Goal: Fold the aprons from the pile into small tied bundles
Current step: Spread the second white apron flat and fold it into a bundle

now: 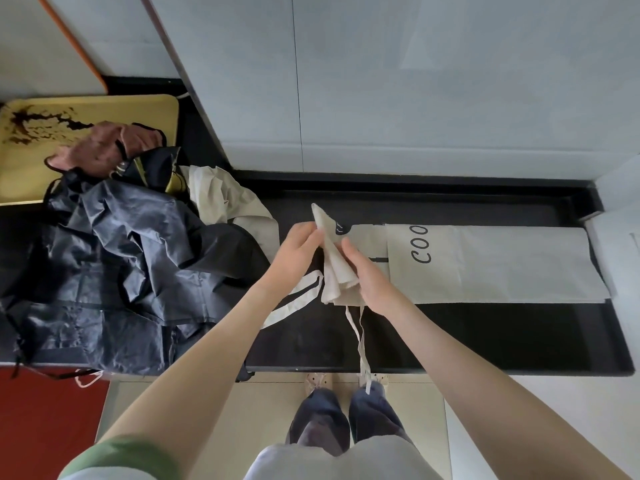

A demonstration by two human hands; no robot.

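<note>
- The cream apron point(485, 265) lies in a long folded strip on the dark surface point(450, 334), its printed part flat to the right. Its narrow end is lifted off the surface between the two hands.
- The left hand point(299, 252) pinches the upper part of that raised end. The right hand point(367, 275) has its fingers curled around the lower part, so both hold cloth and neither is free.
- The step looks like starting the roll or fold from this end toward the printed part.
- To do it well, keep the layers' edges lined up inside the grip before turning the end over. A skewed start will likely give a lopsided bundle.
- Make the first turn tight and press it flat on the surface. A loose core will probably slacken once it is tied.
- The thin ties point(360, 337) hang over the front edge of the surface, and a wide strap point(298, 299) lies under the left wrist. Leave the ties outside the roll, since they are needed to bind it.
- The pile point(114, 258) of dark and pale aprons sits well to the left. Work rightward so the bundle does not catch its loose cloth.
</note>
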